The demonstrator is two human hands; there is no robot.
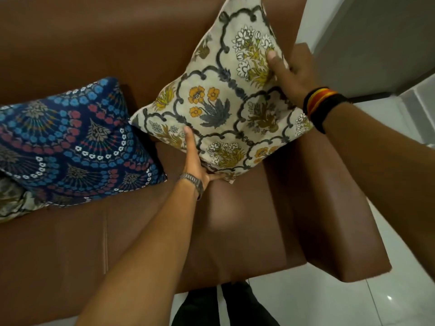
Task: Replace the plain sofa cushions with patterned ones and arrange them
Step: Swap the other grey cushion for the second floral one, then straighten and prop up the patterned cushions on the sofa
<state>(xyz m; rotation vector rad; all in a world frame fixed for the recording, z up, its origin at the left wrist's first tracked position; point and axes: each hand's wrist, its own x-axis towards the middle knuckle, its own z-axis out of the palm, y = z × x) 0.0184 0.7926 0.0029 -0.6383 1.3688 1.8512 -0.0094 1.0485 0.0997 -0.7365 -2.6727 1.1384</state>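
A cream cushion [226, 100] with yellow flowers and grey leaves is held tilted at the right end of the brown sofa [70, 243], against its backrest. My left hand [195, 161] grips its lower edge, thumb on the front. My right hand [289, 74] holds its right edge, thumb on the fabric. A dark blue cushion [77, 142] with rings of blue, red and white flowers leans on the backrest to the left, close beside the cream one.
The sofa's right armrest [334, 208] runs under my right forearm. A corner of another patterned cloth [14, 203] shows at the far left under the blue cushion. White floor tiles [353, 302] lie right of the sofa, with a grey wall beyond.
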